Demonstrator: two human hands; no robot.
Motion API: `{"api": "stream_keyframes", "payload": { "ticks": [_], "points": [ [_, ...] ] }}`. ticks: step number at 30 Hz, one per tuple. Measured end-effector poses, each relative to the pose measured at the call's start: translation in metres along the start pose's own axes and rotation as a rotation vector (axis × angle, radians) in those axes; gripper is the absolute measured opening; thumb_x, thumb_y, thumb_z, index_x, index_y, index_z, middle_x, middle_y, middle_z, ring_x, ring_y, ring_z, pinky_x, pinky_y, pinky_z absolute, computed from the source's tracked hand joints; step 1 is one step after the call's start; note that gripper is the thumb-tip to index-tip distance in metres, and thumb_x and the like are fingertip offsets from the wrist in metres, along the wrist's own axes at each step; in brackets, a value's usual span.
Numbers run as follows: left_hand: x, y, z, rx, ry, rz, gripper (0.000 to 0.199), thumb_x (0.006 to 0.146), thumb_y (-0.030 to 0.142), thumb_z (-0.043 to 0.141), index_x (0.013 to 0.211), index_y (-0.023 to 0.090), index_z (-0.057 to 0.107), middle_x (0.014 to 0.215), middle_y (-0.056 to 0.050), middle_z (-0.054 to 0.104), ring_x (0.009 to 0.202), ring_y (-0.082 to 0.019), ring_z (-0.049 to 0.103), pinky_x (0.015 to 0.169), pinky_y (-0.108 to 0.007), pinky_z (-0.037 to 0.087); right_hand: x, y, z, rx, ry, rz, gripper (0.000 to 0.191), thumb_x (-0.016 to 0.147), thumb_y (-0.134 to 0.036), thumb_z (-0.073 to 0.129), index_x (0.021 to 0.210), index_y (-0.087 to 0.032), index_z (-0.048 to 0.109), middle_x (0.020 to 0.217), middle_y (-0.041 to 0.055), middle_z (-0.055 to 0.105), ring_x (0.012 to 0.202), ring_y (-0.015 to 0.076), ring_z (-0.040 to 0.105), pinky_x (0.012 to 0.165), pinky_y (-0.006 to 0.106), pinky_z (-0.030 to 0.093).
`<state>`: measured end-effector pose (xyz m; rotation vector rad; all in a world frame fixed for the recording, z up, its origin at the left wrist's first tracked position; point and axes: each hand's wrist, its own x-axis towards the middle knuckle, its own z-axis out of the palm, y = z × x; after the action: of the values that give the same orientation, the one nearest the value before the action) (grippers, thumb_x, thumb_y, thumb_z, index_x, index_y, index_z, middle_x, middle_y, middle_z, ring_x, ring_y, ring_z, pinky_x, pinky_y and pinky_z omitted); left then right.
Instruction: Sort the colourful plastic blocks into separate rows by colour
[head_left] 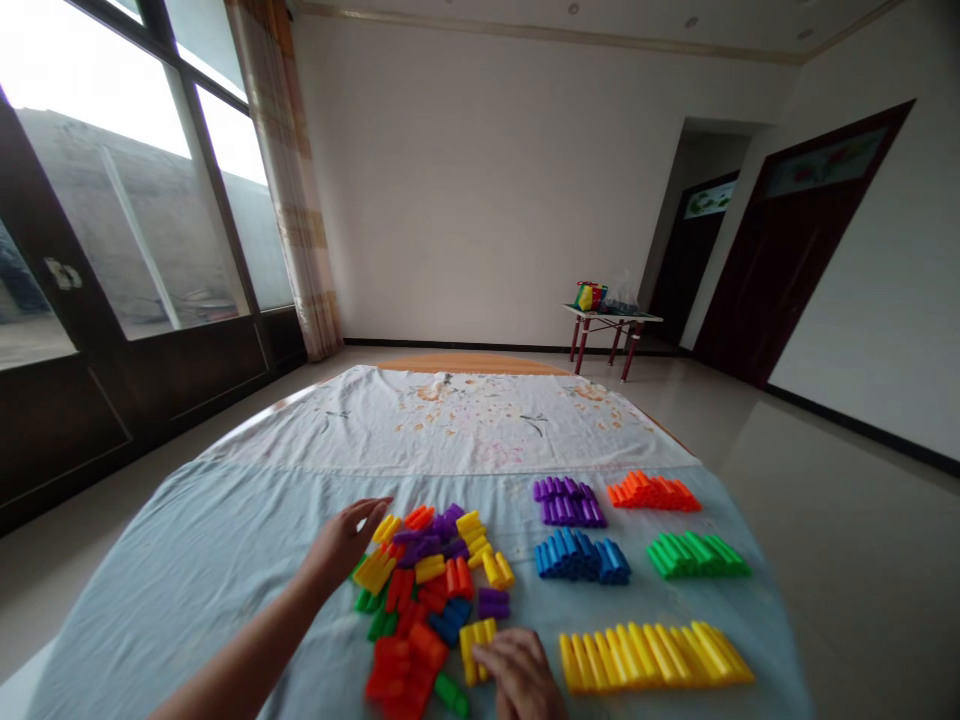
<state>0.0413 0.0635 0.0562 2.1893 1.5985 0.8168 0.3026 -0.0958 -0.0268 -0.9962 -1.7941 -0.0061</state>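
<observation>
A mixed pile of coloured plastic tubes (405,590) lies on the light blue cloth, in red, yellow, purple, green and blue. At its upper left edge is my left hand (349,540), fingers apart, beside some yellow tubes (376,570), holding nothing. My right hand (517,670) is at the lower right of the pile, its fingertips on a few joined yellow tubes (475,650). To its right stretches a long row of yellow tubes (652,657). Sorted groups of purple (568,502), orange (654,492), blue (581,556) and green tubes (697,555) lie farther back.
A floral white cloth (480,420) covers the far part of the round table. Across the room, a small table (611,317) holds a colourful bag (590,296) and a clear plastic bag (622,295). Windows are on the left, doors on the right.
</observation>
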Motion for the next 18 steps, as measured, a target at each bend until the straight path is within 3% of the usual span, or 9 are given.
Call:
{"api": "stream_keyframes", "payload": {
  "ticks": [3,7,18],
  "points": [
    [-0.029,-0.017,-0.007,0.004,0.083,-0.095,0.052,0.083,0.056,0.033,0.105,0.022,0.066,0.107,-0.007,0.069,0.098,-0.023,0.064,0.087,-0.035,0.049,-0.003,0.006,-0.002,-0.040,-0.028,-0.018,0.038,0.089,-0.015,0.043,0.122,-0.030,0.055,0.095,0.0045,0.070,0.092,0.0208,0.063,0.078,0.033,0.056],
    [-0.057,-0.021,-0.006,-0.009,0.104,-0.118,0.048,0.081,0.056,0.039,0.102,0.024,0.067,0.104,-0.004,0.071,0.095,-0.022,0.065,0.083,-0.033,0.051,-0.005,0.009,-0.006,-0.119,-0.087,-0.015,0.041,0.084,-0.011,0.049,0.121,-0.028,0.055,0.105,0.0058,0.067,0.100,0.0216,0.061,0.081,0.034,0.056],
    [-0.067,-0.029,0.007,-0.031,0.157,-0.070,0.046,0.082,0.053,0.040,0.104,0.023,0.066,0.105,-0.005,0.070,0.096,-0.021,0.064,0.088,-0.031,0.050,0.007,-0.021,-0.016,0.016,-0.128,0.184,0.036,0.088,-0.009,0.044,0.117,-0.026,0.057,0.103,0.0064,0.066,0.099,0.0189,0.060,0.084,0.036,0.055]
  ]
}}
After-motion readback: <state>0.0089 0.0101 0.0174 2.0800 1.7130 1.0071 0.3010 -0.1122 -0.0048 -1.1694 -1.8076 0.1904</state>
